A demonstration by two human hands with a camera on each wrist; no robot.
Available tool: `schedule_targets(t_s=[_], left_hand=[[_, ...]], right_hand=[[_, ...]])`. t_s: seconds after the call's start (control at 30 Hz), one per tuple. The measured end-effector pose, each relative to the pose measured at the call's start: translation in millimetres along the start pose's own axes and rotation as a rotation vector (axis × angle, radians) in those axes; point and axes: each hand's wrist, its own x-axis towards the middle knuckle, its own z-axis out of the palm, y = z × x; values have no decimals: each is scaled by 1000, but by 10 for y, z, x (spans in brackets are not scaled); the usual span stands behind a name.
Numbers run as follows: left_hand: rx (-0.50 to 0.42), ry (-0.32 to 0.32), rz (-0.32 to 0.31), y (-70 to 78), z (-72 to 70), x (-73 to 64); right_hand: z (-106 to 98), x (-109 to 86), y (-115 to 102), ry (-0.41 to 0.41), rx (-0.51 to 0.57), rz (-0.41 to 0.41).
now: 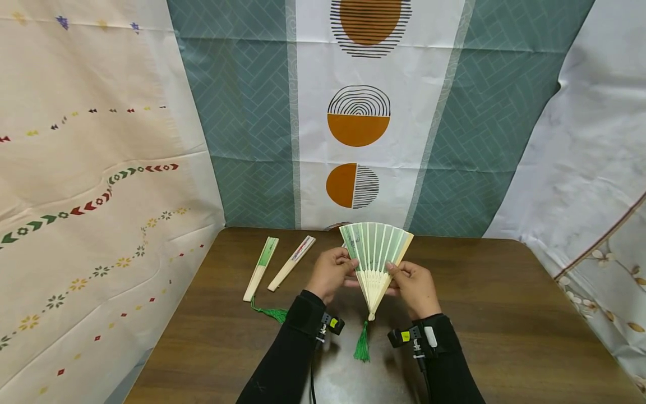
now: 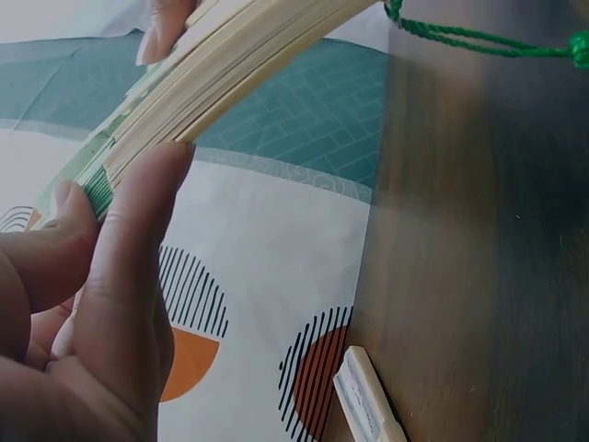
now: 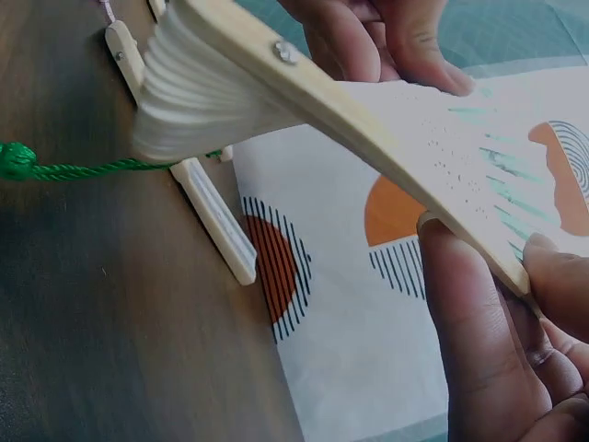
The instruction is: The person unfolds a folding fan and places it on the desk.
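A partly spread folding fan (image 1: pixel 377 249), pale green with light wooden ribs, is held up above the table between both hands. My left hand (image 1: pixel 328 274) pinches its left edge between thumb and fingers. On the opposite edge, my right hand (image 1: pixel 418 287) grips the outer rib, the thumb lying on the near face. From the fan's pivot at the bottom hangs a green tassel (image 1: pixel 361 343). The right wrist view shows the outer rib (image 3: pixel 350 129) with a metal rivet, and the other ribs bunched together near it.
Left of the hands, two folded fans lie on the brown table (image 1: pixel 504 314): one with a green section (image 1: pixel 261 268) and a green tassel (image 1: pixel 275 314), the other with a white printed section (image 1: pixel 292 262). Behind the table hangs a patterned curtain (image 1: pixel 242 129).
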Motion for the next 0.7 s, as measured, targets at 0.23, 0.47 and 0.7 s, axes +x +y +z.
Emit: schedule_targets(t_s=[0.23,0.47,0.7], left_hand=[[-45,31,18,7,-20,-2],[-88,51,29,8,-35,-2],[-121,66,33,-3,-40,11]], right_hand=[[-44,0,11,15,62,2],[-78,12,12,19,80,0],[-93,5,10,13,81,5]])
